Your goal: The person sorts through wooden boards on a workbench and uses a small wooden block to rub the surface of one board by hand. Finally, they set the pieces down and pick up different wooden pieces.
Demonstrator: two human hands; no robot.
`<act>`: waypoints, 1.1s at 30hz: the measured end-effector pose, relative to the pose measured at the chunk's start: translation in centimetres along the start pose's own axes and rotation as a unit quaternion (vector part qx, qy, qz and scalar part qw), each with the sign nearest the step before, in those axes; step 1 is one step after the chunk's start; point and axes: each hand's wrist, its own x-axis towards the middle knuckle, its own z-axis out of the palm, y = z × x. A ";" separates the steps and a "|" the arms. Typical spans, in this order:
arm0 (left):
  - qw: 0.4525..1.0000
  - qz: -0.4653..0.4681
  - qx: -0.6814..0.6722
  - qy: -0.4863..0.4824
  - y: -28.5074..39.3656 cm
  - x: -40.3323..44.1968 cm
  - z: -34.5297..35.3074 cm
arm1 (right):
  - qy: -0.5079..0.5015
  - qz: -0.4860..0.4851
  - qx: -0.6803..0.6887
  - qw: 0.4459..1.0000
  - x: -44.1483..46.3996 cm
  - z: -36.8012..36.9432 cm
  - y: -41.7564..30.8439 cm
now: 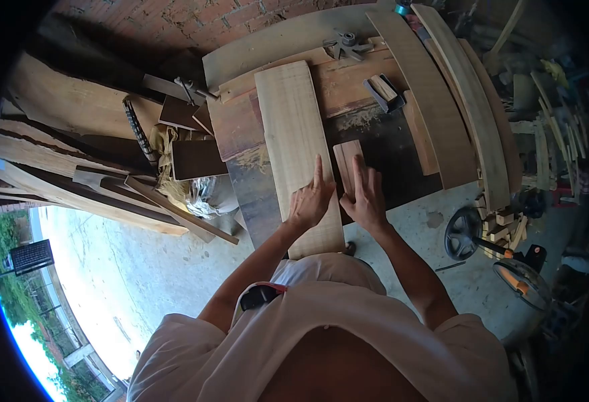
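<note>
A long pale wooden board lies lengthwise on the worktable, its near end close to my body. My left hand rests on this board with the index finger stretched forward, the other fingers partly bent and nothing held. Just right of the board is a small brown wooden block. My right hand grips its near part, index finger laid along the top and thumb at the left side. The block's near end is hidden under that hand.
Behind the board, a dark metal star-shaped part sits on the worktable. A small dark tray holds a wooden piece. Long planks line the right side; a handwheel stands below them. More slabs lean at left.
</note>
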 end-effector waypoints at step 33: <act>0.771 -0.034 -0.629 0.090 4.2 -10.3 11.4 | -0.101 -0.029 -0.067 0.992 -17.7 -9.8 -8.7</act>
